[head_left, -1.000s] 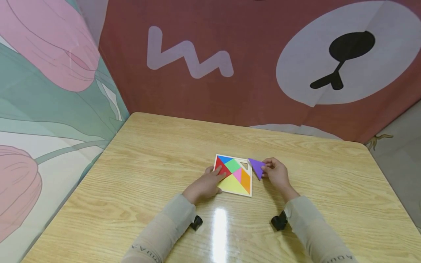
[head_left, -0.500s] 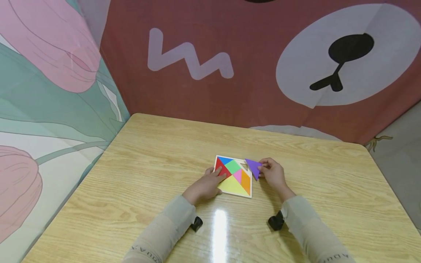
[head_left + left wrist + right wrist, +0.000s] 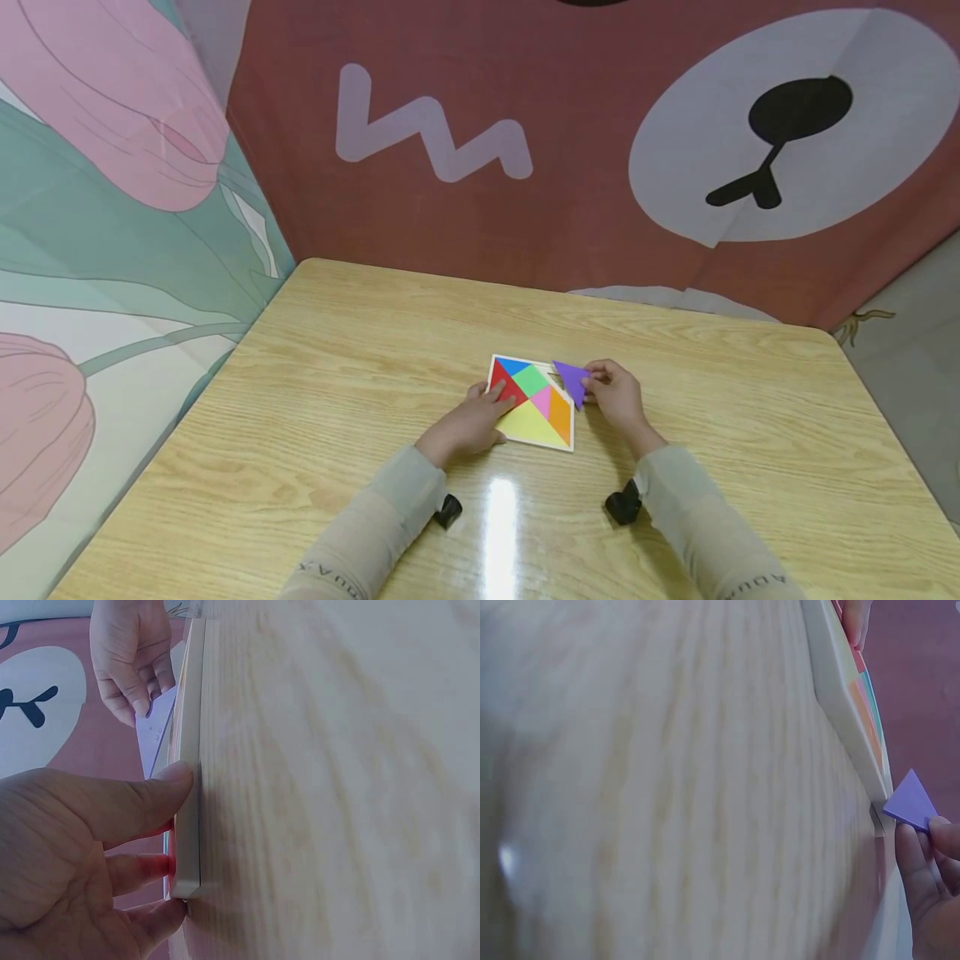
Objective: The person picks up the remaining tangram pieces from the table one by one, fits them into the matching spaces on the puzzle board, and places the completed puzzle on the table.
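A square tangram board (image 3: 525,446) lies flat on the table with red, blue, green, pink, orange and yellow pieces in its frame. My left hand (image 3: 467,425) holds it at the left corner: the thumb (image 3: 169,787) lies against its side edge, and fingertips rest on the red piece (image 3: 504,383). Between the thumb and fingers of my right hand (image 3: 621,402) is a purple triangle (image 3: 572,382), tilted over the board's upper right corner. That corner has a gap in the pieces, now partly covered by the triangle. In the right wrist view the purple triangle (image 3: 911,802) hangs just beyond the board's edge.
The wood-grain table (image 3: 360,350) extends around the board on all sides. A red-brown cloth wall (image 3: 465,217) with a bear print rises behind its far edge. Black wrist cameras (image 3: 624,504) sit below both sleeves, close to the tabletop.
My right hand has moved left with the purple triangle, bringing it from beside the board to over its upper right corner. The left hand and the board have stayed in place.
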The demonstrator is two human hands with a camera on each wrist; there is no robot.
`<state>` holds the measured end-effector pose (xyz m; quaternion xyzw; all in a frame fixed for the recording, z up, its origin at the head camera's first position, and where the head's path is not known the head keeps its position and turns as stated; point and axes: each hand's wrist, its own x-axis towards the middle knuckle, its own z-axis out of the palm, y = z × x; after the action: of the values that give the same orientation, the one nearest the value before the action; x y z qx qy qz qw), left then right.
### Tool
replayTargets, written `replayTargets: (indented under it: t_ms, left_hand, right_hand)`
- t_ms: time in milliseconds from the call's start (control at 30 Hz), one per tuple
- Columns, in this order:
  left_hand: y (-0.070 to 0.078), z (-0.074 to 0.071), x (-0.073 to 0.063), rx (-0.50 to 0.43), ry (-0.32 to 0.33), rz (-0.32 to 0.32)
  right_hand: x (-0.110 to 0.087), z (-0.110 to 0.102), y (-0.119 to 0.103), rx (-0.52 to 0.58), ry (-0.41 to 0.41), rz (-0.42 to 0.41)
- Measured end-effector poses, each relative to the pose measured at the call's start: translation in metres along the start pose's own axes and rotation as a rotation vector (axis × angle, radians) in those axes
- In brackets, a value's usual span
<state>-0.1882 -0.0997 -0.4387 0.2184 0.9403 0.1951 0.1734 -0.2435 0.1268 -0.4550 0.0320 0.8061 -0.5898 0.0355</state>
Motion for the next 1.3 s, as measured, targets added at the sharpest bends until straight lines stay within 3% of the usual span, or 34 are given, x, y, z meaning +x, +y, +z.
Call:
replayTargets:
  t_ms: [567,1300]
  left_hand:
    - [-0.002,0.003,0.003,0.006,0.002,-0.008]
    - [-0.002,0.003,0.003,0.008,0.002,-0.001]
  right_hand:
    - [0.006,0.005,-0.007,-0.079,-0.004,0.007]
    - [0.011,0.014,-0.008,-0.143,-0.038,-0.041]
